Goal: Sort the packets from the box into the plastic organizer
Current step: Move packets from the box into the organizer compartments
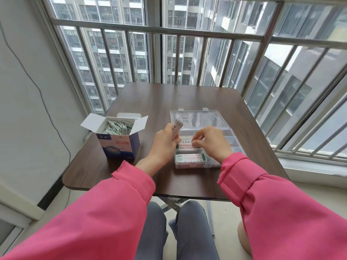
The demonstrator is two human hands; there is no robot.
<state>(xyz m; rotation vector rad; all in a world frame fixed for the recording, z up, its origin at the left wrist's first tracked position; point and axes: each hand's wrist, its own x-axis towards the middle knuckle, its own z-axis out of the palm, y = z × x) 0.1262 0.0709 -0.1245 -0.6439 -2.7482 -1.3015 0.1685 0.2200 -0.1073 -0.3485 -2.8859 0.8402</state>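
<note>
Left hand: I see my left hand curled round a small stack of packets, which stands upright out of the top of the fist, tilted a little toward the organizer.

Right hand: my right hand is just beside the left, over the organizer's near compartments. Its fingertips are bent down and pinch a packet in the organizer; how firmly I cannot tell.

Plastic organizer: the clear plastic organizer sits directly under my right hand, running off to that hand's right. Its lid lies open and flat beyond both hands.

Sorted packets: one packet lies flat in the compartment nearer to me than my right hand, below the fingertips. The pinched packet lies in the compartment just past it, between my two hands.

Box: the blue and white box stands to the left of my left hand, well apart from it, flaps open. More packets in the box stand packed on edge inside.

Table: the dark wood table carries the box and the organizer, stretching away past both hands.

Sleeves: pink sleeves cover both my arms down to the wrists.

Window: a barred window stands beyond the table's far edge.
</note>
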